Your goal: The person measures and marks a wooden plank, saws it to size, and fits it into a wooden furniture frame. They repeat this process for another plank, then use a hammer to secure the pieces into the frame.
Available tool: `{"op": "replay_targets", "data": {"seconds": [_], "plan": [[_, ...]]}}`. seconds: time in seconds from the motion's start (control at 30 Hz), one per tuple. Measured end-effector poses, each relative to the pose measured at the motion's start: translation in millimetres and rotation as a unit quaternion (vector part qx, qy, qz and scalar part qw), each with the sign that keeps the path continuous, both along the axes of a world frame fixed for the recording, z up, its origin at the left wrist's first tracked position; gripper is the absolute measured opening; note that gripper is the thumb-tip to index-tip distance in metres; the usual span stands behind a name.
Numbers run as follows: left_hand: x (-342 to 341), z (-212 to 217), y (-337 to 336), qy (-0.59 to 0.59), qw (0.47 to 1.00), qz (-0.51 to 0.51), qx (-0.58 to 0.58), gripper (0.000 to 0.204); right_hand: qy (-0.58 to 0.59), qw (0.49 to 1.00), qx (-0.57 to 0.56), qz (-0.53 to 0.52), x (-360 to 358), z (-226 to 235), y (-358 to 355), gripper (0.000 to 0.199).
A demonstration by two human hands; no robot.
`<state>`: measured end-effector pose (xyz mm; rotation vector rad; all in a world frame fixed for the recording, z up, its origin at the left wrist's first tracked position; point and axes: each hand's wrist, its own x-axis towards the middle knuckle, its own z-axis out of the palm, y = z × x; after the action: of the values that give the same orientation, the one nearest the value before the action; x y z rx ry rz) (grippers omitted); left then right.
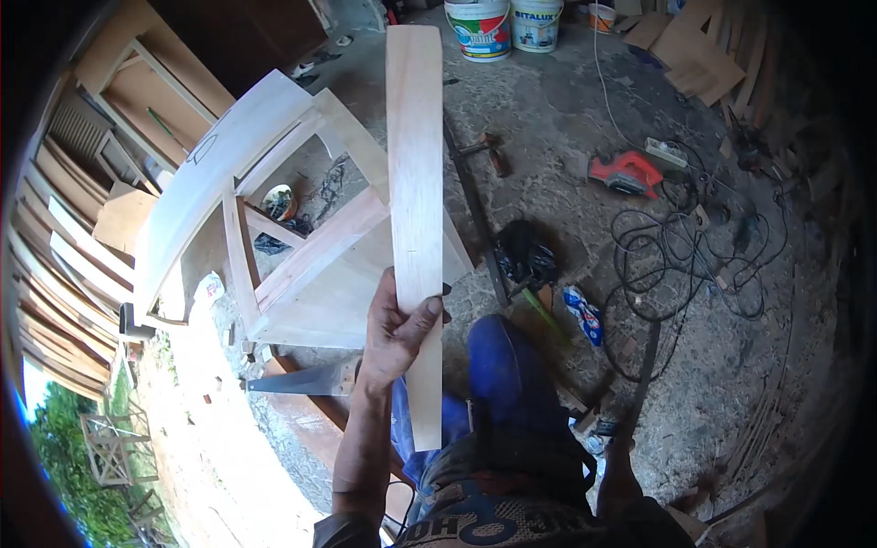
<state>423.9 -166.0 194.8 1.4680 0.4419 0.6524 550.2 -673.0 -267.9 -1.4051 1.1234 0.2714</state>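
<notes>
A long, pale wooden board (416,183) stands upright in front of me, gripped by my left hand (395,329) below its middle, thumb across its face. Low on the right, my right hand (618,457) is partly in shadow, closed around the lower end of a long, dark, narrow flat bar (648,370); its exact kind is unclear. Behind the board sits a wooden frame (322,242) with open sections and a pale panel, partly hidden by the board. Left of my left forearm lies a handsaw (306,380), across a brown plank (315,402).
A bar clamp (478,215) lies on the floor near a black plastic bag (527,254) and a blue-and-white packet (583,315). A red power planer (627,173) sits by tangled black cables (681,247). Paint buckets (480,35) stand at the back; wooden strips (68,301) lean left.
</notes>
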Motion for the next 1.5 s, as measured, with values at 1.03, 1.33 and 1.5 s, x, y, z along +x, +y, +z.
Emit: {"op": "replay_targets", "data": {"seconds": [1.03,1.33,1.5], "plan": [[-28,-7,-3,-0.082,0.996,0.007,-0.031,0.027,-0.364,0.592,0.426,0.579,-14,415,400,0.024],[-26,7,-3,0.003,0.993,0.106,0.053,0.034,-0.307,0.587,0.436,0.609,-15,438,406,0.027],[-26,3,-2,0.033,0.986,0.128,0.101,0.041,-0.325,0.574,0.442,0.608,-12,429,410,0.025]]}}
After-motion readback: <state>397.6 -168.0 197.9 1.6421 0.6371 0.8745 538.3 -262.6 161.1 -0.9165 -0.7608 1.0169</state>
